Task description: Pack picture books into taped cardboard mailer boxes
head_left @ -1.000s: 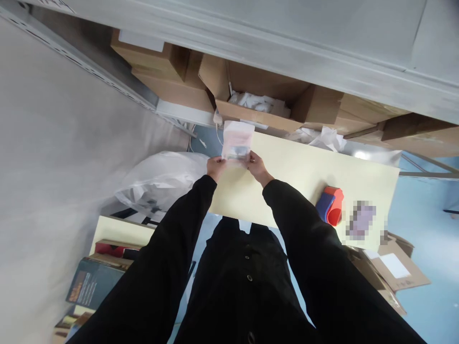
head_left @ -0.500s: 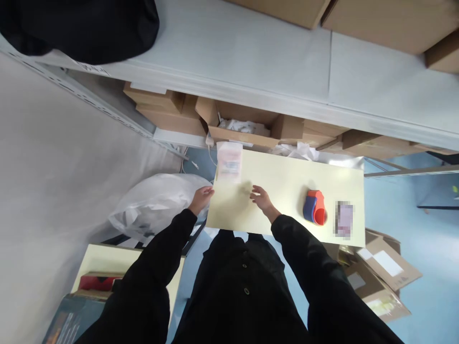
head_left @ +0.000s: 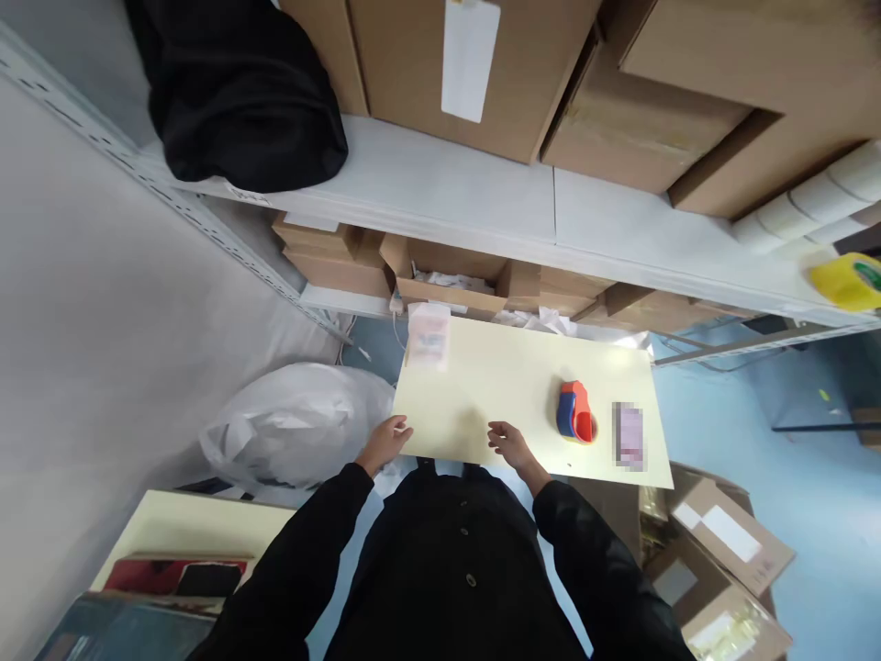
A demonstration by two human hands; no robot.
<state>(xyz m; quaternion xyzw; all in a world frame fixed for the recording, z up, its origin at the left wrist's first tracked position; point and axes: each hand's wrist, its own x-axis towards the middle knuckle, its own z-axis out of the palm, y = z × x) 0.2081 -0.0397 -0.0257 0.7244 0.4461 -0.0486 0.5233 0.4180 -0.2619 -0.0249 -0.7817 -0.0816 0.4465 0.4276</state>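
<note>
Clock: centred on the bench [head_left: 496, 386], 12 pointing away from the person.
Left hand [head_left: 386, 442]: empty, at the near-left corner, about 8 o'clock; grip narrow, fingers bent with the thumb close to them. Whether it touches the bench, I cannot tell.
Right hand [head_left: 510, 445]: empty, at the near edge, about 7 o'clock; grip loosely part-open, fingers curled toward the left hand. Contact with the bench cannot be told here either.
Pale packet [head_left: 428, 338]: pinkish, lying at the far-left corner, 10 o'clock, well apart from both hands; its print is too small to read.
Red-and-blue tape dispenser [head_left: 575, 411]: on the bench, just past 3 o'clock, nearer the right hand than the left.
Pixelated item [head_left: 629, 436]: purplish, between the dispenser and the right edge, between 3 and 4 o'clock.
White plastic bag [head_left: 303, 422]: bulky, beside the left edge, 9 o'clock.
Open carton [head_left: 451, 292]: on the lower shelf, 11 o'clock, white material inside.
Yellow tape roll [head_left: 845, 281]: on the upper shelf, 2 o'clock.
Stacked cardboard boxes [head_left: 733, 542]: beyond the near-right corner, between 4 and 5 o'clock.
</note>
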